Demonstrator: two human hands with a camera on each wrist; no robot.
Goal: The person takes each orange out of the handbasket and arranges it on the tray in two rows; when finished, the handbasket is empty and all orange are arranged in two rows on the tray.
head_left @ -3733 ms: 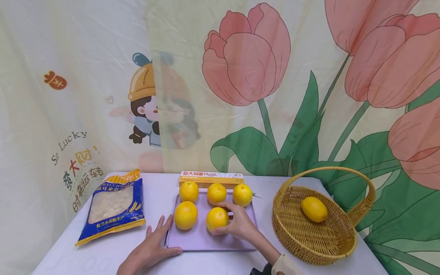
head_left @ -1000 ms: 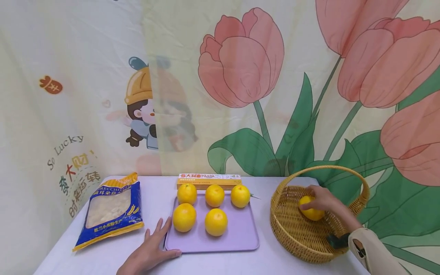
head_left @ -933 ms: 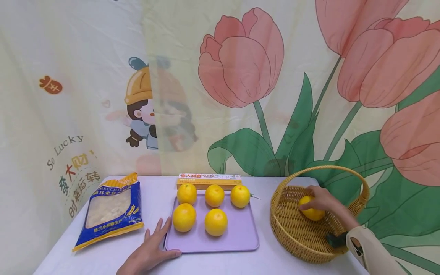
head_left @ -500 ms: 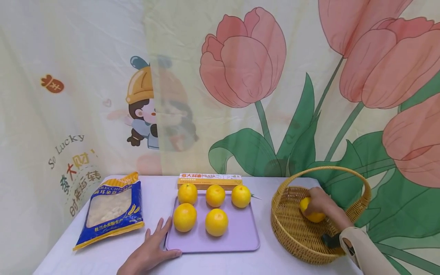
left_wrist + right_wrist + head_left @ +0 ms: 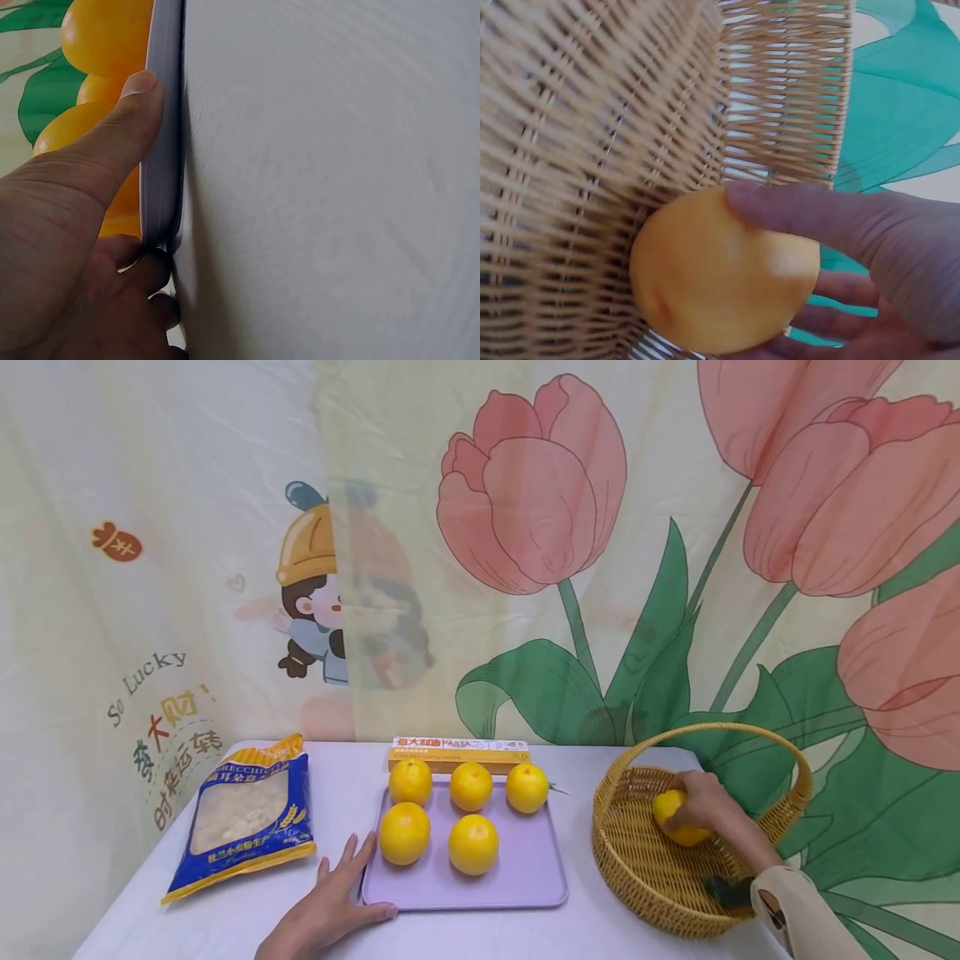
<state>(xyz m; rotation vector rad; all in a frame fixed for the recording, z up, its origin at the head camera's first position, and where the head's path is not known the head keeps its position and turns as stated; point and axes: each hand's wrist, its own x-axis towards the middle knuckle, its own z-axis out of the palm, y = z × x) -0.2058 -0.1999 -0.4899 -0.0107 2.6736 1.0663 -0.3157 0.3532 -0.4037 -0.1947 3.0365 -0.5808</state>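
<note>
Inside the wicker basket at the right, my right hand grips a yellow-orange orange. The right wrist view shows the thumb pressed on the top of this orange and the other fingers partly hidden behind it, beside the woven wall. My left hand lies at the front left corner of a lilac tray, fingers spread. In the left wrist view its thumb rests along the tray's rim. Two rows of oranges stand on the tray, three behind and two in front.
A blue and yellow pasta bag lies at the left of the white-covered table. Behind the tray stands a long pasta box. The basket's handle arches over the right arm. A tulip-print curtain hangs behind.
My right hand has left the front middle orange on the tray, moved right into the basket and taken hold of the orange there. The left hand has stayed at the tray corner.
</note>
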